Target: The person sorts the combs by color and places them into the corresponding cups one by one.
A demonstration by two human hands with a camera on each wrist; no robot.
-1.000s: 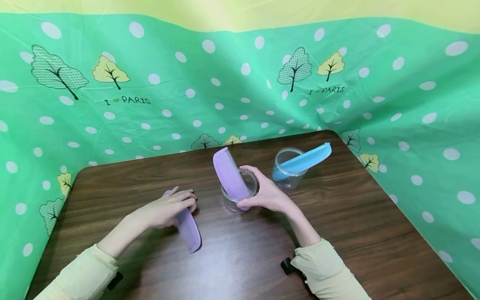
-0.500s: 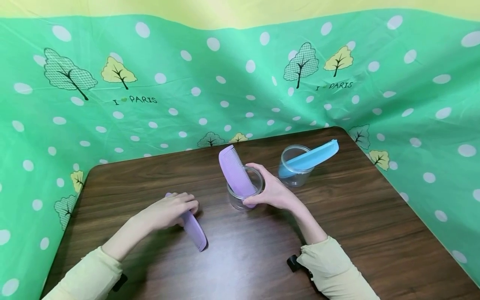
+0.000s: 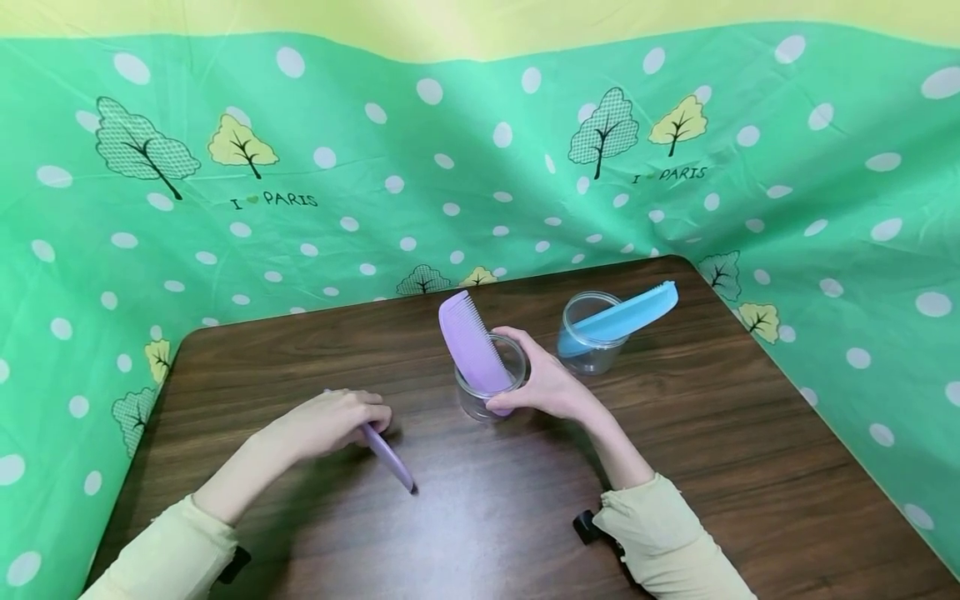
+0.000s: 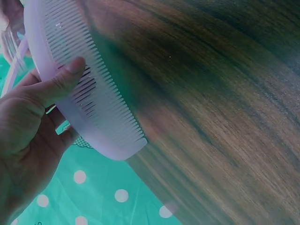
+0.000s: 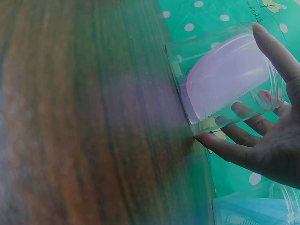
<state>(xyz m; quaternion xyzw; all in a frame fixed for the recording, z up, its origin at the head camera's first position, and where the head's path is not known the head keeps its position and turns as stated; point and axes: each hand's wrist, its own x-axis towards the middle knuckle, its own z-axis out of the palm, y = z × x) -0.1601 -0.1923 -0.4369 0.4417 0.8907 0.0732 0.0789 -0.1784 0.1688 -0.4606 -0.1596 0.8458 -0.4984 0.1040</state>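
My left hand [image 3: 333, 422] grips a purple comb [image 3: 388, 458] by its middle, with the thumb lying across the teeth in the left wrist view. In the head view this comb is seen almost edge-on, its near end at or just above the tabletop; contact is unclear. My right hand [image 3: 551, 387] curls thumb and fingers round a clear plastic cup [image 3: 474, 407] standing upright on the table. Inside leans a second purple comb [image 3: 474, 346], its upper half sticking out over the rim, teeth toward the right. The right wrist view shows its lower end at the cup's bottom.
Behind and right of my right hand stands another clear cup [image 3: 592, 360], with a blue comb [image 3: 630, 315] slanting out to the right. The dark wooden table [image 3: 480, 517] ends at a green dotted cloth [image 3: 360, 225] hanging behind and at the sides.
My left hand has closed round the purple comb and turned it from lying flat to nearly edge-on. The right hand and its cup stay in place; the head view has shifted slightly.
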